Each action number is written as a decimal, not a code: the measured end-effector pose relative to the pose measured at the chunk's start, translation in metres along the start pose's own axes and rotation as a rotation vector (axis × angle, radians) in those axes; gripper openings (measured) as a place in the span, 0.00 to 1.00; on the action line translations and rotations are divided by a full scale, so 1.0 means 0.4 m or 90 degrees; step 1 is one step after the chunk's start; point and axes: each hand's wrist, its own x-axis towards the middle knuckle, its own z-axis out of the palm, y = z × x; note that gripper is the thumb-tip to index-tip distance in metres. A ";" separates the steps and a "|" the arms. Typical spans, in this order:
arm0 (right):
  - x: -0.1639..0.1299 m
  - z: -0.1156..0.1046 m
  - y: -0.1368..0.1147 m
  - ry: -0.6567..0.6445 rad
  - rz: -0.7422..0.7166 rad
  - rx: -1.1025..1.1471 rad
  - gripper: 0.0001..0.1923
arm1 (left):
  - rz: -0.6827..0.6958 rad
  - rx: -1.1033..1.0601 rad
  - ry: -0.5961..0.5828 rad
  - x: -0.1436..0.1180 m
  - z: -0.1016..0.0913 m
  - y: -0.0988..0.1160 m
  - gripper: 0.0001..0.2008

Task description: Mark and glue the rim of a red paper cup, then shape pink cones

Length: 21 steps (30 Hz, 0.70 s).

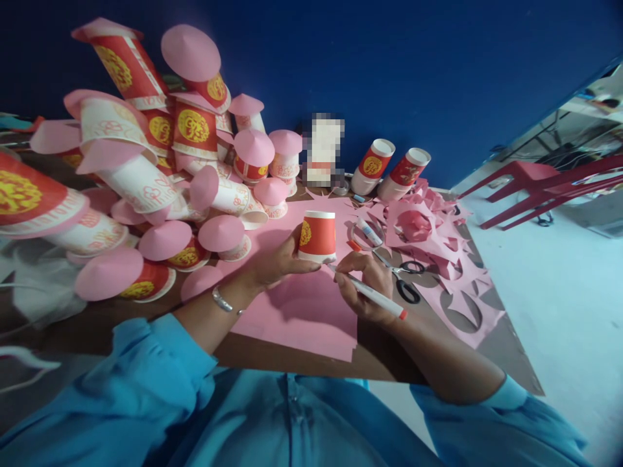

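A red paper cup with a gold emblem and white bands is upside down in my left hand, its narrow end upward, above pink paper sheets. My left fingers wrap around its side and lower edge. Between the thumb and fingers of my right hand is a white marker with a red end cap. Its tip points at the cup's lower rim; whether it touches, I cannot tell. Black-handled scissors lie beside my right hand, near a glue stick.
Paper cups with pink cone tops pile up at the left. Two stacks of cups stand near the blue wall. Cut pink scraps cover the table's right side. A red plastic stool is beyond on the floor.
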 end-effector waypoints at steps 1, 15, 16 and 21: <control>0.000 0.000 0.000 0.000 -0.005 -0.002 0.03 | -0.002 0.001 0.001 0.000 -0.001 0.000 0.33; 0.000 0.012 0.019 0.048 -0.013 -0.019 0.04 | 0.000 -0.001 0.002 0.001 0.002 0.002 0.30; 0.001 0.010 0.018 0.046 -0.013 -0.019 0.04 | -0.001 -0.004 0.002 0.002 0.004 0.003 0.30; 0.005 0.010 0.016 0.047 -0.015 -0.017 0.04 | -0.012 -0.013 0.008 0.000 0.005 0.002 0.31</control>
